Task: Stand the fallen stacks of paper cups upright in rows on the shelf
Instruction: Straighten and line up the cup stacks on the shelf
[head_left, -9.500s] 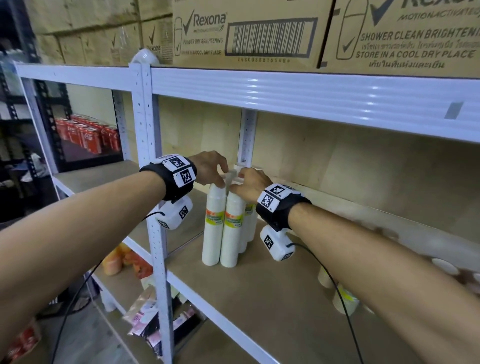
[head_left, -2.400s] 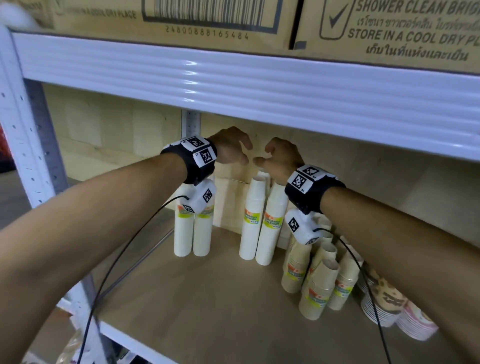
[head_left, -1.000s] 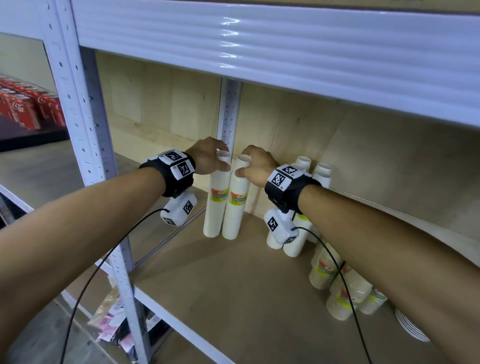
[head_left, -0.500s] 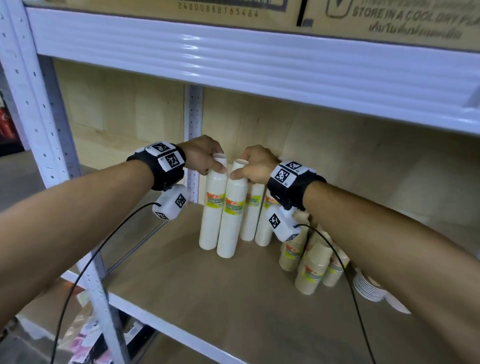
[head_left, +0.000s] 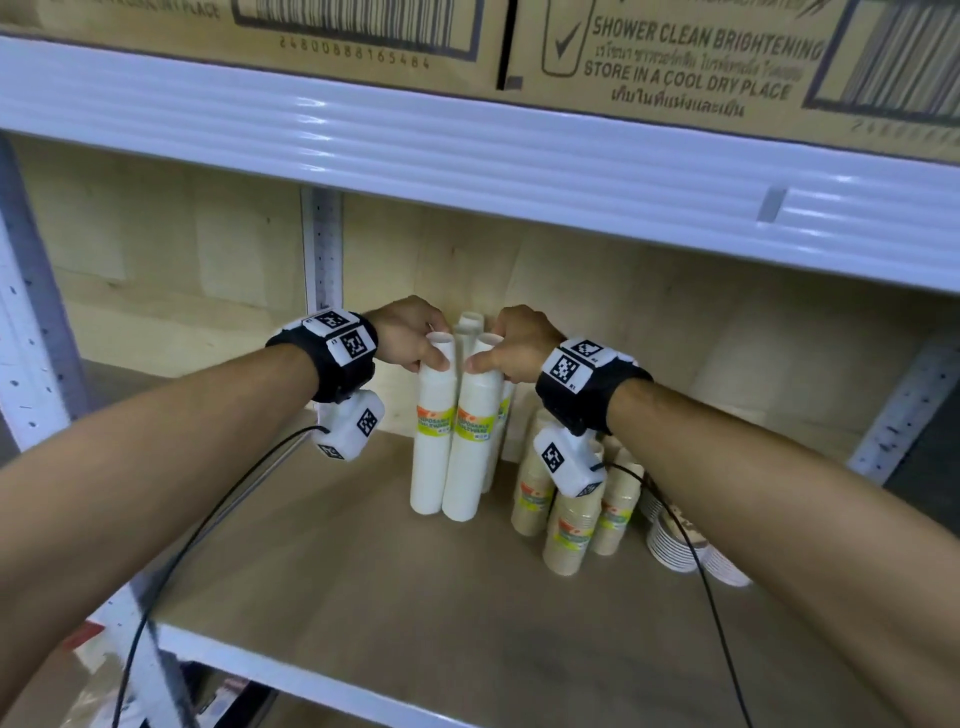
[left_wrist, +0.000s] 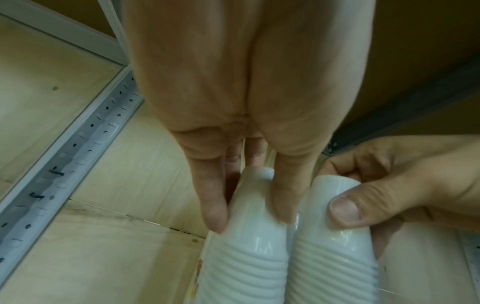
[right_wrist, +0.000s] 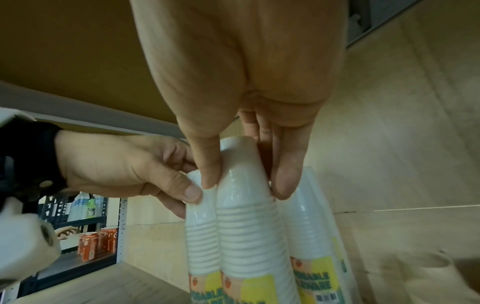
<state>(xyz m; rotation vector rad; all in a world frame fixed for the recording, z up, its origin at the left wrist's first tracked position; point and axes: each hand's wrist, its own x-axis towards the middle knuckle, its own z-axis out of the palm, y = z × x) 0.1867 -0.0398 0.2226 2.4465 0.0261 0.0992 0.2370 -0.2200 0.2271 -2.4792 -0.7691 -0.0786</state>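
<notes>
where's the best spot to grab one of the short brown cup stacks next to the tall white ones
Probably around the middle of the front brown cup stack, coming from the open shelf front. It stands upright, tapering upward, and its neighbours crowd the back and sides, so only the front is free.

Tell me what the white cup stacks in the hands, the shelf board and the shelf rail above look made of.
White cup stacks: likely paper, each in a glossy clear plastic sleeve; glare and ribbed rims show through. Shelf board: wood-look board, matte, with faint grain. Shelf rail: probably painted metal, glossy white with ridged highlights. Left hand and right hand grip the stack tops.
</notes>
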